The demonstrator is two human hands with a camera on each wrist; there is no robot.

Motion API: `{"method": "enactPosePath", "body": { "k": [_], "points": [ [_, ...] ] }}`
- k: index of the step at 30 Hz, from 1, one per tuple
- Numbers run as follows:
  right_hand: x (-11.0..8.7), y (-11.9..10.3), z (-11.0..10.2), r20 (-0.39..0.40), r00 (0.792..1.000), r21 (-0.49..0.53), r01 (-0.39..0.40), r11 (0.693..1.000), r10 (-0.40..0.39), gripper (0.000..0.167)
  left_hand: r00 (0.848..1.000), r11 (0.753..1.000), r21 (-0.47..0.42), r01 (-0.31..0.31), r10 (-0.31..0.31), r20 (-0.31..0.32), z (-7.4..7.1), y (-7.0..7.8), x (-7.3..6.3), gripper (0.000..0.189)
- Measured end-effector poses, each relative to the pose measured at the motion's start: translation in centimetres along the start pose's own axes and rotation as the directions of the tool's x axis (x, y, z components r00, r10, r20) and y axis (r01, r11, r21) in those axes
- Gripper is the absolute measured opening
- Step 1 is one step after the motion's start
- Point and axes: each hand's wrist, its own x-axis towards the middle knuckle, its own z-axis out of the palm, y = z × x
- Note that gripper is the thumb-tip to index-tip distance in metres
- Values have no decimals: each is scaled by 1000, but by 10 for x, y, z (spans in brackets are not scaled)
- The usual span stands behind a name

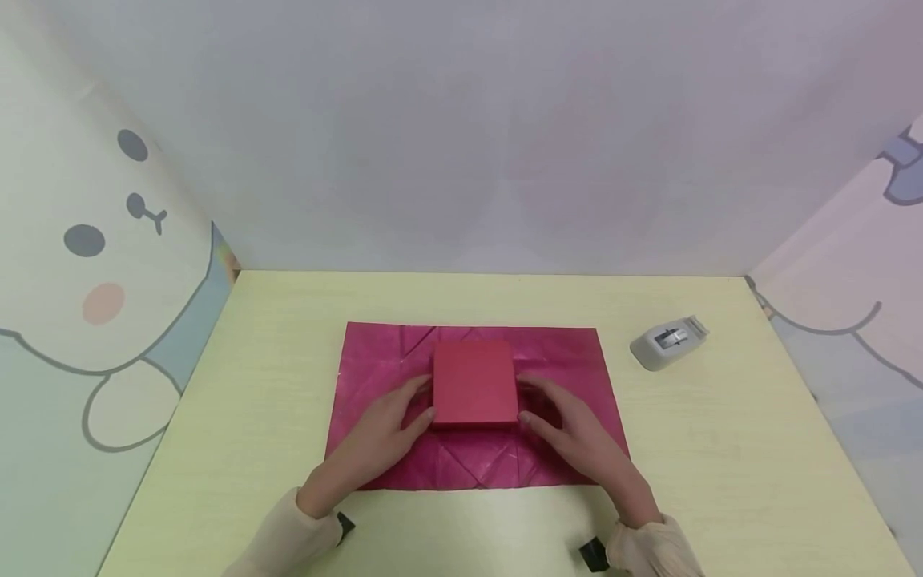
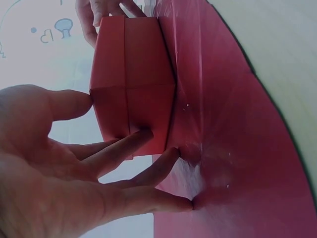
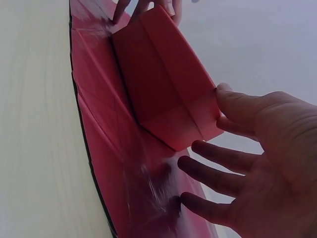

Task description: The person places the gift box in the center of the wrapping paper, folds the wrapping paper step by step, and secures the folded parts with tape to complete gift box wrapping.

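Red box [image 1: 474, 383] between left hand [image 1: 384, 431] and right hand [image 1: 579, 433], fingers spread, touching sides; square, lidded, plain-surfaced, atop magenta sheet [image 1: 371, 353].

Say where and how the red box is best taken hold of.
Ideally, take the red box by its left wall and right wall, below the seam, from both sides together. It sits flat on the pink sheet, those walls are flat and opposite, and the seam suggests a lid that could lift off.
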Motion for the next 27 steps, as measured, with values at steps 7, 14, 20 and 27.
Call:
{"method": "enactPosePath", "body": {
  "k": [7,14,20,27],
  "points": [
    [-1,0,-1,-2,1000,-11,2,1000,-2,58,1000,999,34,-2,2,-1,1,1,1,60],
    [-2,0,-1,-5,1000,-22,-5,1000,5,58,1000,998,55,-4,4,-4,2,2,1,60],
    [-3,-2,0,6,1000,-47,-21,999,21,59,1000,994,112,-20,22,-12,1,3,2,62],
    [-3,-4,0,27,1000,-50,9,999,-8,59,1000,998,59,2,-2,14,2,3,3,62]
  ]
}}
